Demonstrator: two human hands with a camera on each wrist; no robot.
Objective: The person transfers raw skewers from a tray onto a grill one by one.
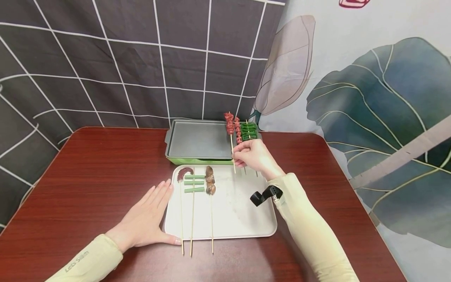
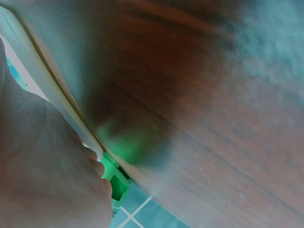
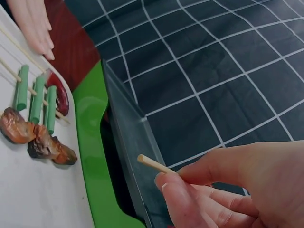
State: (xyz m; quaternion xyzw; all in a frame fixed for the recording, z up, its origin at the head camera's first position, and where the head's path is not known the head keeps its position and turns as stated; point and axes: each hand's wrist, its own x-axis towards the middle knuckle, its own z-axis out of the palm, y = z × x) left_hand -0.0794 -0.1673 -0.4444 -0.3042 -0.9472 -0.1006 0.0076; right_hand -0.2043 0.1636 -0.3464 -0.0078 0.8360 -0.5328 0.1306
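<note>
My right hand (image 1: pixel 251 156) pinches the bare stick of a red meat skewer (image 1: pixel 229 122) between thumb and fingers, its meat over the right part of the grill pan (image 1: pixel 201 139). In the right wrist view the stick's end (image 3: pixel 151 162) pokes out past the fingertips. My left hand (image 1: pixel 146 217) lies with straight, spread fingers along the left edge of the white tray (image 1: pixel 243 213). On that tray are a dark red tentacle skewer (image 1: pixel 184 173), a skewer of green stalks (image 1: pixel 194 183) and a brown meat skewer (image 1: pixel 210 184).
Right of the held skewer, a thinner red skewer (image 1: pixel 238 133) and a green vegetable skewer (image 1: pixel 248 131) lie on the pan. The pan's green base (image 3: pixel 90 142) stands just behind the tray. A dark gridded cloth (image 1: pixel 134 62) hangs behind the wooden table (image 1: pixel 84 172).
</note>
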